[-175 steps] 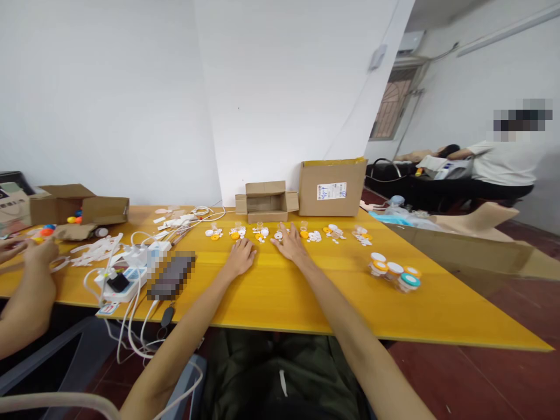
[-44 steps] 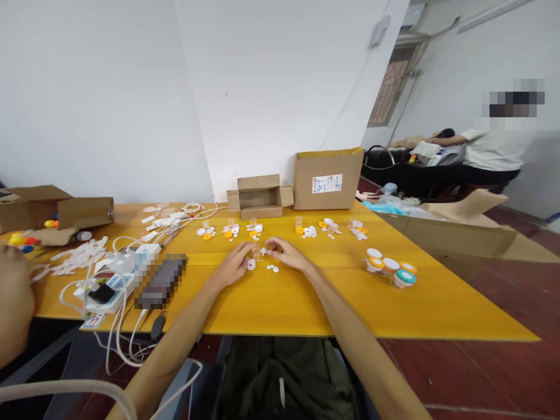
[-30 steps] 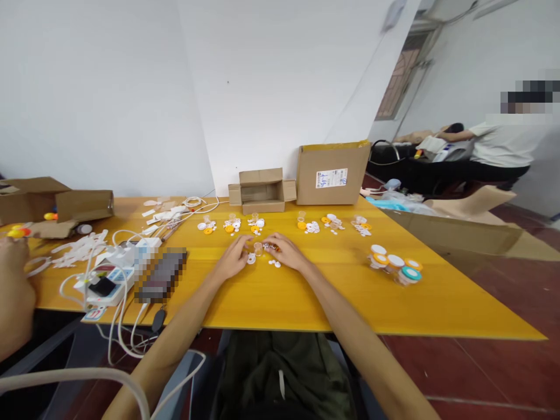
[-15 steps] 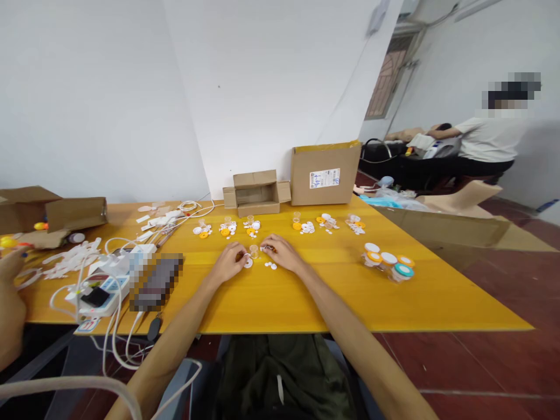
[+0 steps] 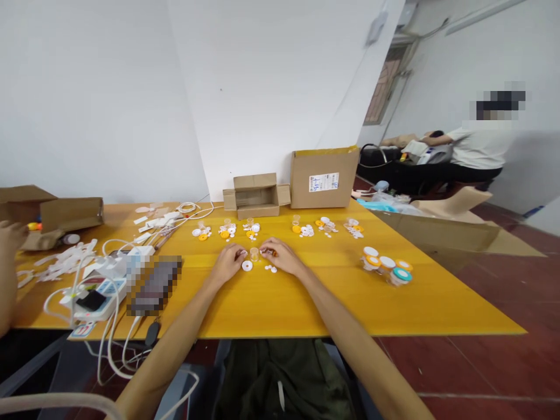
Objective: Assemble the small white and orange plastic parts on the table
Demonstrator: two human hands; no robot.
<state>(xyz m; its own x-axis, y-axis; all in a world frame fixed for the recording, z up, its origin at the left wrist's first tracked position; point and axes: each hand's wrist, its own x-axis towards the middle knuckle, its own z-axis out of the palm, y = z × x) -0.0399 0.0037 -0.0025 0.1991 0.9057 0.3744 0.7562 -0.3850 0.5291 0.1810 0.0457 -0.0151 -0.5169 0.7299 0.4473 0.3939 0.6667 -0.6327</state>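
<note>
Between my two hands a small clear plastic cup [image 5: 254,254] stands upright on the yellow table. My left hand [image 5: 227,262] is just left of it, fingertips pinched together; a small whitish piece seems to show there, too small to name. A white disc with a centre hole [image 5: 247,266] lies flat on the wood by those fingers. To the right of the cup, my right hand [image 5: 280,255] is closed, its curled fingers around something small that I cannot make out. Below that hand lie a few small white discs [image 5: 273,269].
Behind my hands stand groups of clear cups, orange rings [image 5: 224,234] and white discs [image 5: 307,231]. Several lidded jars [image 5: 387,263] sit at right. Cardboard boxes [image 5: 324,192] line the wall. A power strip [image 5: 111,291], cables and a phone [image 5: 155,286] lie left, near another person's arm [image 5: 7,280].
My left fingers have come off the holed white disc, which now lies uncovered on the table. My right hand stays beside the cup. At far left the other person's hand has moved up.
</note>
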